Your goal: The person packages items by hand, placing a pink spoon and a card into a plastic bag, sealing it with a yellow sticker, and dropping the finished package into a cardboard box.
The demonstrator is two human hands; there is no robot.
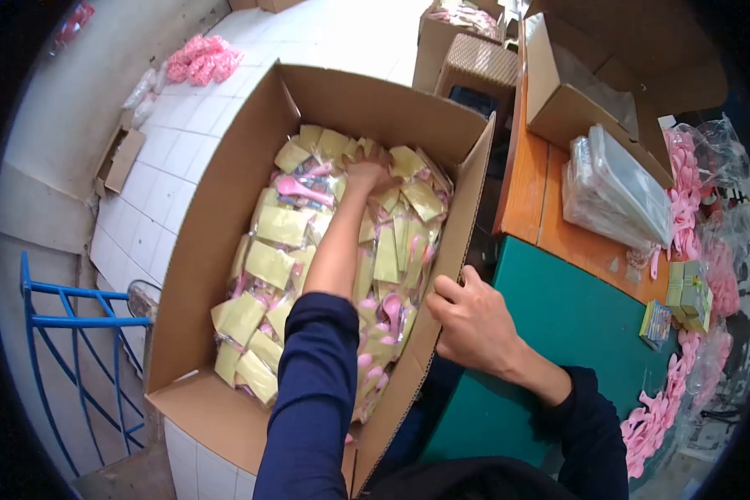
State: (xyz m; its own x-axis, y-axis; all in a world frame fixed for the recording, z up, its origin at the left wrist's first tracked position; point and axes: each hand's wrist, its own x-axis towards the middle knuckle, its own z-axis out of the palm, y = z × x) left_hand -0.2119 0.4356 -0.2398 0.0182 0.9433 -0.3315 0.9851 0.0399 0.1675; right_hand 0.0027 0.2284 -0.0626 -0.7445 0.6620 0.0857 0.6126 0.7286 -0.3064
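A large open cardboard box holds many clear plastic packets with pale yellow cards and pink spoon-like pieces inside. Deep in its far part, my left hand lies on the packets with fingers spread; the fingertips are partly lost among them. One pink spoon in its wrapper lies to the left of that hand. My right hand is at the right wall of the box, its fingers curled in a grip on the top edge.
A green-topped table stands to the right, with plastic containers, small card stacks and pink spoons near it. A blue metal rack stands at the left. Pink bundles lie on the white tiled floor.
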